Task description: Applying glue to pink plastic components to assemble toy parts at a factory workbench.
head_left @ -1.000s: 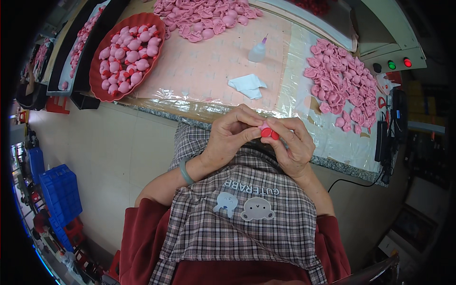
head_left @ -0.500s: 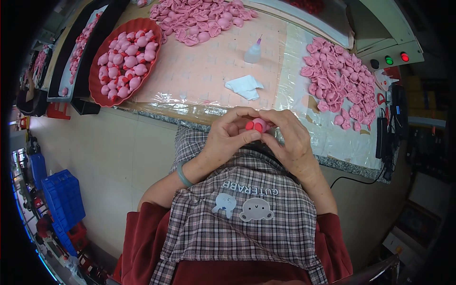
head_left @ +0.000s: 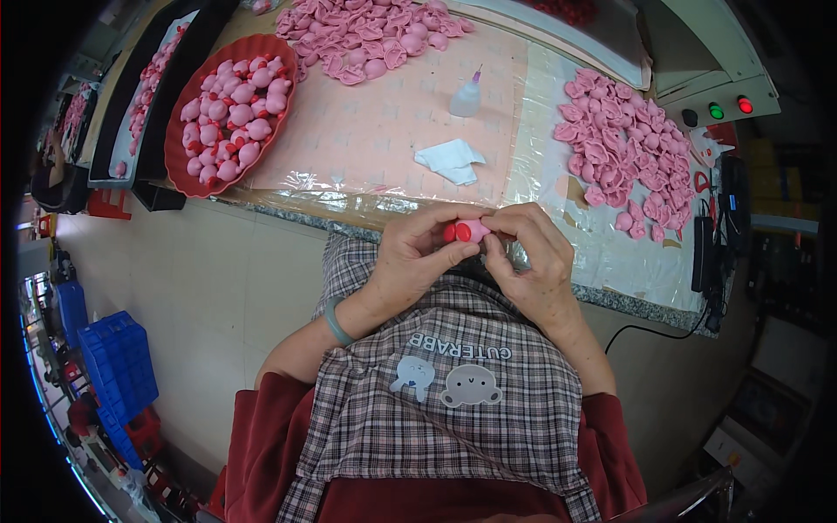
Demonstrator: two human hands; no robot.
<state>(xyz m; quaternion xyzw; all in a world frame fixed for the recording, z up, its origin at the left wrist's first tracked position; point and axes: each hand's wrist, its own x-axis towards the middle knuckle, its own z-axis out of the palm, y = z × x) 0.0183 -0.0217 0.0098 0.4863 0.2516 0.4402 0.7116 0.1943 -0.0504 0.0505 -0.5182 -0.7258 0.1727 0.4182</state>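
Between my two hands, just off the table's front edge, is a small pink toy figure (head_left: 474, 228) with red feet. My left hand (head_left: 420, 247) pinches it from the left, thumb below and fingers above. From the other side, the thumb and fingertips of my right hand (head_left: 534, 250) press on its pink body. Parts of the figure are hidden behind the fingers. Straight ahead on the table lie a crumpled white cloth (head_left: 450, 160) and a small translucent bottle (head_left: 466, 98) with a thin needle tip.
At the left, a red scalloped bowl (head_left: 174, 157) holds many pink-and-red figures. Loose pink pieces (head_left: 366, 39) are heaped at the back, with another pink heap (head_left: 623, 144) at right. A machine with lit buttons (head_left: 717, 112) stands back right. Blue crates (head_left: 118, 362) sit lower left.
The toy figure has turned and shifted slightly left, its red feet now facing more leftward. My right thumb and fingertips have closed in on its pink body.
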